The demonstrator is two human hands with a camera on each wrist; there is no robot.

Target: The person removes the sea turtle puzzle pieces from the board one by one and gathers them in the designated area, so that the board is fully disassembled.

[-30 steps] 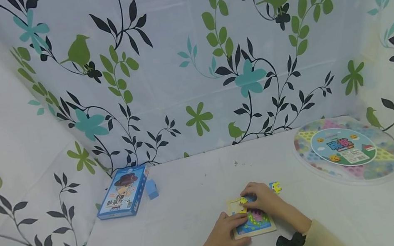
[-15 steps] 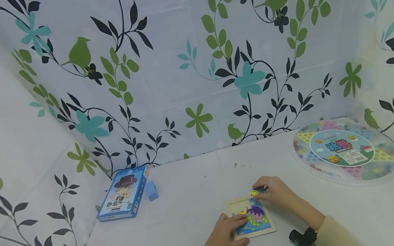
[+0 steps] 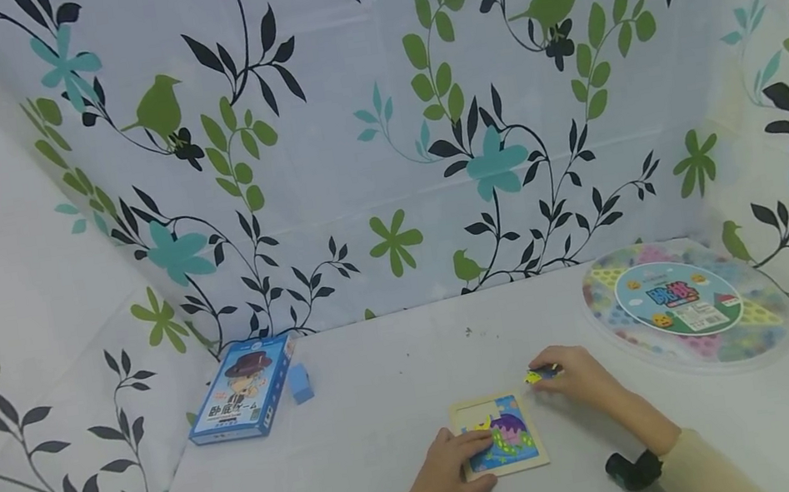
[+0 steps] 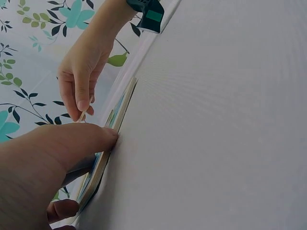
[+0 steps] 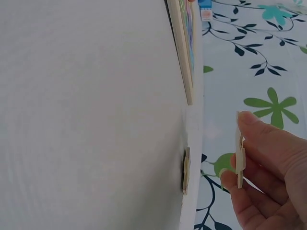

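A small wooden-framed jigsaw puzzle (image 3: pixel 514 452) with a colourful picture lies flat on the white table; part of its upper area is bare wood. My left hand (image 3: pixel 451 472) holds it at the left side, fingers over the picture and thumb (image 4: pixel 103 138) against the frame's edge. Up and to the right of the frame, my right hand (image 3: pixel 586 380) pinches a yellow and blue puzzle piece (image 3: pixel 543 374) between thumb and fingers. The right wrist view shows that piece (image 5: pixel 240 165) edge-on, above the table. Beyond the frame's corner lies another wooden piece (image 5: pixel 186 171), hidden in the head view.
At the back left lie a blue game box (image 3: pixel 242 391) and a small blue block (image 3: pixel 300 384). A large round transparent package (image 3: pixel 690 304) rests at the back right. Patterned cloth (image 3: pixel 319 139) hangs behind and beside the table.
My right hand has lifted the piece out of the puzzle and carried it right and away from the frame. My left hand stays on the puzzle.
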